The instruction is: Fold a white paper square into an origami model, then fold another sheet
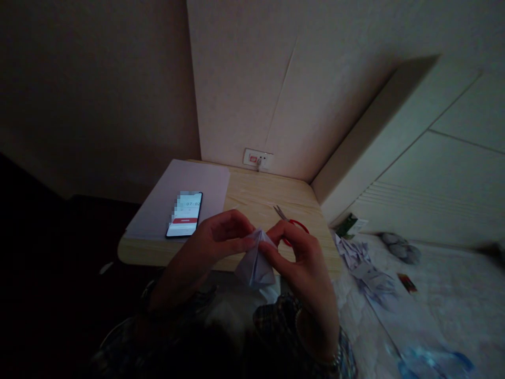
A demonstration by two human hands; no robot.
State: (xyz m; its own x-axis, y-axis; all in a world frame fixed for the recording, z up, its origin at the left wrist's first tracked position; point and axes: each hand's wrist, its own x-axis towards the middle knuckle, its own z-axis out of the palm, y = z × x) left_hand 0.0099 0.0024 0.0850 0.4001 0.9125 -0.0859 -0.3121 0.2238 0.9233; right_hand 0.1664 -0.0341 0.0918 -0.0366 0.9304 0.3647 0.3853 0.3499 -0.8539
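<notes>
Between my two hands, in front of the table's near edge, is a folded piece of white paper [258, 266] with a pointed top and a crease down its middle. My left hand [221, 237] pinches its upper left side, thumb in front. On the upper right side, my right hand [295, 247] grips it between thumb and bent forefinger. Scissors with red handles [298, 225] lie on the table just behind my right hand, partly hidden by it. A lit phone [184, 215] rests to the left, on a stack of white paper [158, 195].
The small wooden table [256, 189] stands against the wall under a socket [257, 158] with a plug in it. At right, a bed [442, 295] holds a pile of folded papers [366, 271], a grey patterned object [400, 247] and blue clear plastic [434, 363].
</notes>
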